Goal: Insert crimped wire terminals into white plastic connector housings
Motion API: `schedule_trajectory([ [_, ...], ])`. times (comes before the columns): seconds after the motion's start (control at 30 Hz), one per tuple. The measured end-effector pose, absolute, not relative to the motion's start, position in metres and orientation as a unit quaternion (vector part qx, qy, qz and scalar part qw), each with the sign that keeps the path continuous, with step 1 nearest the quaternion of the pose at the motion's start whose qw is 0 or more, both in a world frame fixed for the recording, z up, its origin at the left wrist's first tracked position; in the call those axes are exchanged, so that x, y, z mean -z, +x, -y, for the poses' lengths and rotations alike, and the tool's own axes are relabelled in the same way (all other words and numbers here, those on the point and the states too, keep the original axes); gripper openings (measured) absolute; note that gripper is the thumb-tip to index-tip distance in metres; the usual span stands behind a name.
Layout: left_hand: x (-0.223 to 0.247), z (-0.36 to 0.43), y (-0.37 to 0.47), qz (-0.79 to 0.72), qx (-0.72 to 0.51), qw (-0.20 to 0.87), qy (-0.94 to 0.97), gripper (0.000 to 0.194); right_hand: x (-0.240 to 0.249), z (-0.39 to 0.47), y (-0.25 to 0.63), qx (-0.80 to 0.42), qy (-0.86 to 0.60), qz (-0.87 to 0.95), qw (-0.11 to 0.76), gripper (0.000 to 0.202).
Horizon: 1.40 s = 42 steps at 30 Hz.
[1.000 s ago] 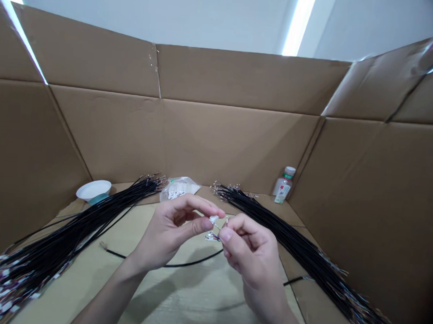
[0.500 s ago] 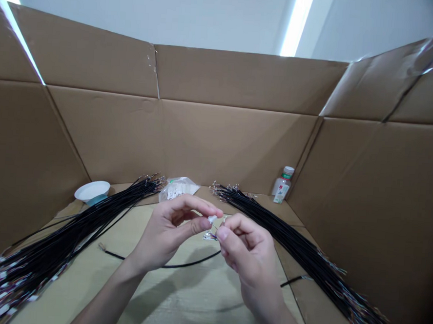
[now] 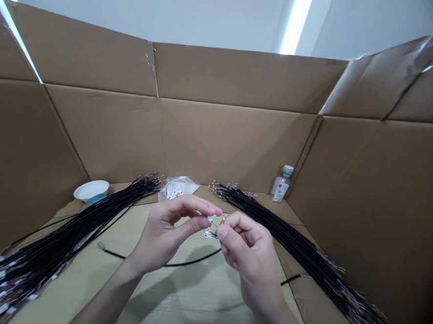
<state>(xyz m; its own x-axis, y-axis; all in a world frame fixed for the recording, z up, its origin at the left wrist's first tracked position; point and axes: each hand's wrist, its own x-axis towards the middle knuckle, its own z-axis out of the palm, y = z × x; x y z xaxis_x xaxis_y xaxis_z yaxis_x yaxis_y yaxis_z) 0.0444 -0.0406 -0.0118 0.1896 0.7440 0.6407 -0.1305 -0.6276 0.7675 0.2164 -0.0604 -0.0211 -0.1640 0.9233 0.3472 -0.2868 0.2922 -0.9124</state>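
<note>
Between the thumb and fingertips of my left hand (image 3: 177,230) is a small white plastic connector housing (image 3: 211,219). Close on its right, my right hand (image 3: 248,247) pinches the thin wires at the end of a black cable (image 3: 195,264). One wire end points toward the housing; whether it is inside cannot be made out. Several other wire ends with metal terminals (image 3: 209,234) hang just below the fingertips. The cable curves under both hands, with its other stripped end lying at the left.
Black cables with white connectors (image 3: 69,231) lie in a bundle at left. Another cable bundle (image 3: 288,239) lies at right. Behind my hands is a clear bag of white housings (image 3: 178,188). A white bowl (image 3: 91,190) and a bottle (image 3: 282,184) stand near the cardboard walls (image 3: 235,143).
Both hands stay nearly in place, with the housing and wires still pinched. The whole view has shifted very slightly.
</note>
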Motion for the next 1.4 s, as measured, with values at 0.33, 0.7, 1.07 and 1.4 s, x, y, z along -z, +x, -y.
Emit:
schedule_trajectory([
  [0.33, 0.0102, 0.0423, 0.0466, -0.244, -0.591, 0.383, 0.666, 0.012, 0.0216, 0.0609, 0.2151, -0.524, -0.280, 0.554, 0.584, 0.034],
  [0.7, 0.0099, 0.0424, 0.0463, -0.242, -0.595, 0.359, 0.677, 0.013, 0.0172, 0.0615, 0.2155, -0.516, -0.288, 0.556, 0.584, 0.034],
  [1.07, 0.0085, 0.0414, 0.0448, -0.243, -0.597, 0.364, 0.673, 0.012, 0.0181, 0.0612, 0.2150, -0.522, -0.283, 0.554, 0.584, 0.033],
  [1.4, 0.0096, 0.0398, 0.0436, -0.249, -0.592, 0.342, 0.687, 0.013, 0.0152, 0.0615, 0.2138, -0.517, -0.288, 0.552, 0.587, 0.032],
])
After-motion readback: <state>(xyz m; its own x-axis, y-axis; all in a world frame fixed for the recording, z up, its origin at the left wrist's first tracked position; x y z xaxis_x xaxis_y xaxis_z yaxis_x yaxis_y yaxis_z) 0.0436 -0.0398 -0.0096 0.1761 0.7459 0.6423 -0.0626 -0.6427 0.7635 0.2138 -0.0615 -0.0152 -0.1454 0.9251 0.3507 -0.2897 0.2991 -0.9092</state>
